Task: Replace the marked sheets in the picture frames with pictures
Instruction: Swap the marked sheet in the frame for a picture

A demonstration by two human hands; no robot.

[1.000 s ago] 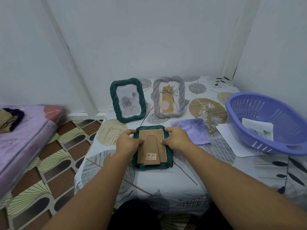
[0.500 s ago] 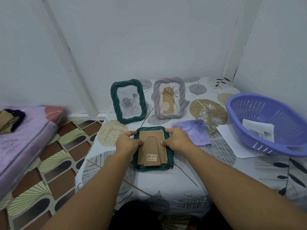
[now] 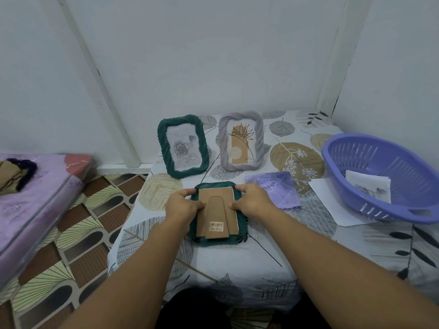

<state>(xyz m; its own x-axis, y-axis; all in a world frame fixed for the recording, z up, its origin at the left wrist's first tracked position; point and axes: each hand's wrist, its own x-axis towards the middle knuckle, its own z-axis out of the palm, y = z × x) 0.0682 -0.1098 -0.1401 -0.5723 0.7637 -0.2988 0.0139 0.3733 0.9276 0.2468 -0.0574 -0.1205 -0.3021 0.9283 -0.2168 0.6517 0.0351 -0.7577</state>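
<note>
Nothing much has moved: the left hand and right hand still curl round the sides of the face-down green frame on the table, its brown back still on.

A bench draped in a leaf-patterned cloth is set in a corner of white walls. A purple perforated plastic basket is placed at its right side, and a folded lilac cloth is laid near the middle. At the left, a pink-covered mattress is seen on a patterned tile floor, with a dark-edged bundle resting on it.
</note>
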